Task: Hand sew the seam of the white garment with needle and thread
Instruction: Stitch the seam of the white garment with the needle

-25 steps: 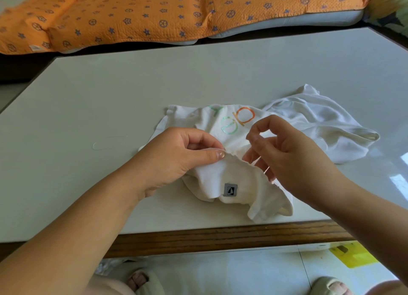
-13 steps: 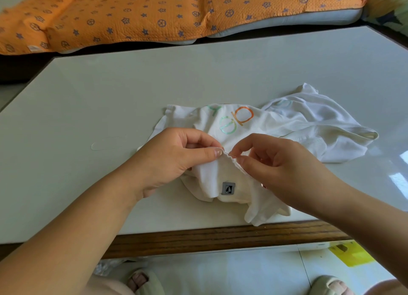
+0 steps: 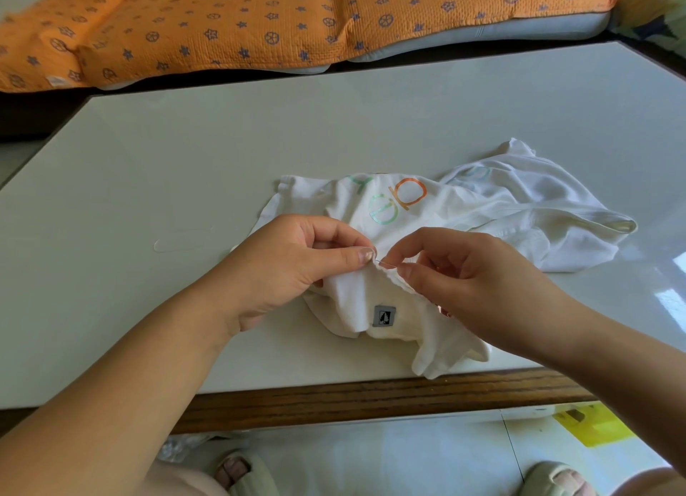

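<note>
Left hand (image 3: 297,262) pinches garment (image 3: 501,206) fold, thumb on top. Right hand (image 3: 471,276) pinches needle (image 3: 385,263) at seam, just beside left thumb. Garment lies crumpled on table (image 3: 222,143).

Your left hand (image 3: 293,269) pinches a fold of the crumpled white fabric garment (image 3: 482,213) on the pale glossy table (image 3: 185,154); your right hand (image 3: 479,284) pinches a thin metal needle (image 3: 385,263) just beside it.

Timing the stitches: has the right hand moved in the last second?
Yes. The right hand dropped from the orange printed letter toward the grey square label; it pinches the thin needle at the white fabric garment beside the left hand.
</note>
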